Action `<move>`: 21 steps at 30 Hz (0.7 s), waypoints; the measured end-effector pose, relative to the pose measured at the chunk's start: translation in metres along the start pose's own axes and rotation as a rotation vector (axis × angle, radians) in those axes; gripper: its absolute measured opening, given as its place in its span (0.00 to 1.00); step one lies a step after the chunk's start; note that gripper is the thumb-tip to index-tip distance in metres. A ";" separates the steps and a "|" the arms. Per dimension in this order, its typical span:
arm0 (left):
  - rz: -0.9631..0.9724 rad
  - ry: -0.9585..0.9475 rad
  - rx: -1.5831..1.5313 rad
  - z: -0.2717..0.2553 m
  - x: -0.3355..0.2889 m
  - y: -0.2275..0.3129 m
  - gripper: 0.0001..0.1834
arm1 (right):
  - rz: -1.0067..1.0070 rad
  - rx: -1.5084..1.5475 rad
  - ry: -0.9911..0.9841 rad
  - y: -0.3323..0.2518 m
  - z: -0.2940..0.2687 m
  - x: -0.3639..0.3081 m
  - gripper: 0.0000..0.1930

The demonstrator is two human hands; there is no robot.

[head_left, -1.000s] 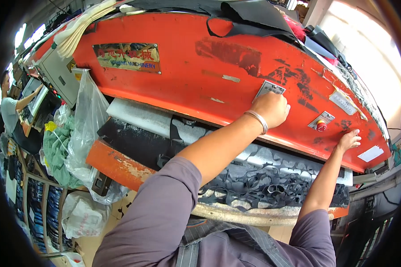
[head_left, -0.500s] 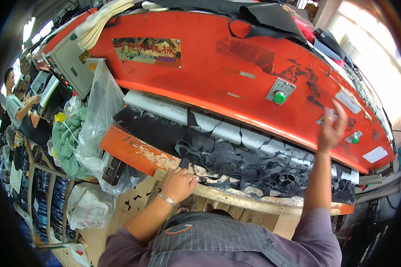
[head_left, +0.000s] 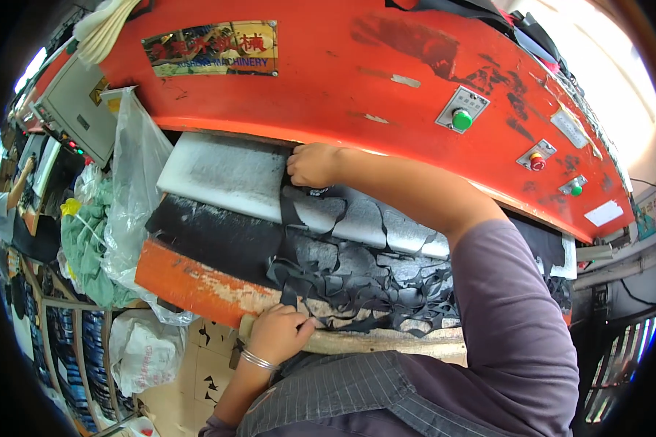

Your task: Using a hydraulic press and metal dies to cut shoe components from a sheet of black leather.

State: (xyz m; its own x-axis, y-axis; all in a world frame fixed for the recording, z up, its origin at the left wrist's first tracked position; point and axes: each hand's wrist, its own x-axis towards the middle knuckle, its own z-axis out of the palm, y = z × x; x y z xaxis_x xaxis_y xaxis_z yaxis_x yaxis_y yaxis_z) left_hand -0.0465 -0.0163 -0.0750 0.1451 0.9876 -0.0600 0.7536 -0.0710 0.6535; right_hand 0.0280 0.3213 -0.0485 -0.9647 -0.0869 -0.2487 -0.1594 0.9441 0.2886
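My right hand (head_left: 315, 166) reaches across to the gap under the red press beam, fingers curled down at the edge of a thin black sheet (head_left: 291, 207). What its fingertips grip is hidden; a small dark piece shows just below them. The sheet, full of cut-out holes, lies on a white cutting board (head_left: 222, 175) and drapes forward as a tangled web of black scrap (head_left: 372, 288). My left hand (head_left: 278, 333), with silver bangles at the wrist, is closed at the front edge around the end of a hanging black strip (head_left: 289, 297).
The red press (head_left: 328, 80) spans the far side, with a green button (head_left: 461, 119) and a red knob (head_left: 537, 162). An orange, worn ledge (head_left: 189, 280) runs along the front left. Plastic sheeting (head_left: 127, 175), a white bag (head_left: 147, 349) and a rack (head_left: 69, 328) stand left. Another person sits far left.
My right hand has swung from near the buttons on the right to the board's far edge under the beam. My view has shifted closer; the left hand stays at the front edge.
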 end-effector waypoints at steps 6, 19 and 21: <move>0.151 0.371 -0.167 -0.047 0.089 -0.020 0.04 | -0.065 0.019 0.373 0.020 -0.006 -0.032 0.07; 0.240 0.304 -0.034 0.013 0.248 -0.050 0.41 | 1.573 0.762 0.244 -0.065 0.043 -0.130 0.24; 0.256 0.333 -0.065 0.014 0.250 -0.056 0.39 | 1.533 0.915 0.540 -0.087 0.049 -0.144 0.35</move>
State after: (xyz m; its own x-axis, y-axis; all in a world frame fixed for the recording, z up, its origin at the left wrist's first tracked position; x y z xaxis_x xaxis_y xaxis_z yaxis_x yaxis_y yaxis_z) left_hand -0.0439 0.2326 -0.1372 0.0990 0.9313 0.3506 0.6764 -0.3214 0.6627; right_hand 0.1907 0.2675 -0.0827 -0.1233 0.9911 0.0504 0.7738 0.1278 -0.6204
